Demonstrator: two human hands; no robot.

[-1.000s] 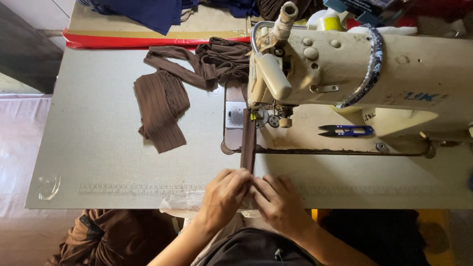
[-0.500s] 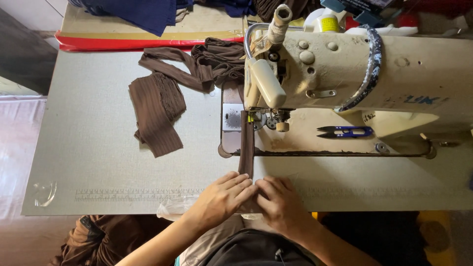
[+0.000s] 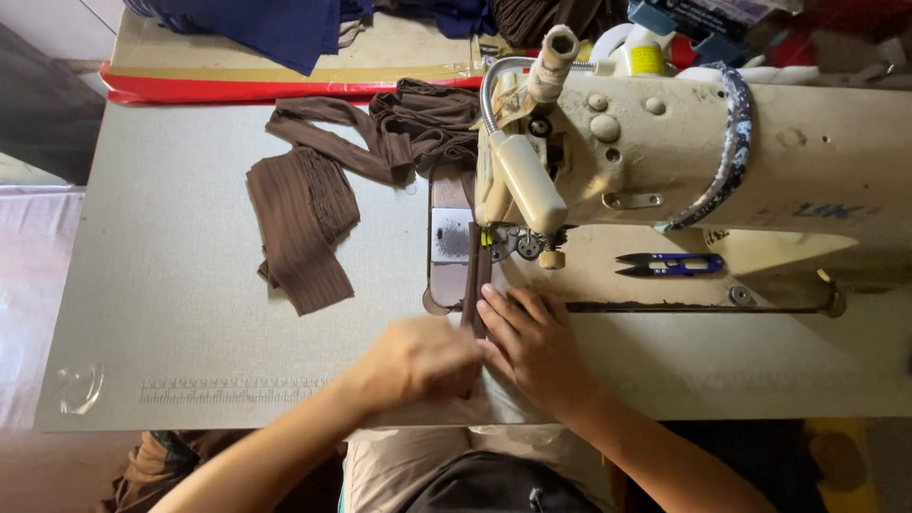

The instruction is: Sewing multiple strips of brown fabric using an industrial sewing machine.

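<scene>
A narrow brown fabric strip [image 3: 475, 275] runs from under the presser foot of the cream sewing machine [image 3: 665, 152] toward me. My left hand [image 3: 418, 361] is closed on the strip's near end at the table's front edge. My right hand [image 3: 532, 347] lies flat beside it, fingers pressing the strip just right of the metal needle plate [image 3: 448, 237]. Sewn brown ribbed pieces [image 3: 304, 223] lie in a pile behind and left of the needle.
Blue thread snips [image 3: 670, 264] rest on the machine bed to the right. Dark blue cloth [image 3: 256, 24] and a red-edged board [image 3: 237, 87] sit at the table's back. More brown fabric [image 3: 161, 456] hangs below the table's front left.
Both hands have moved forward along the strip toward the needle. The view has shifted a little closer.
</scene>
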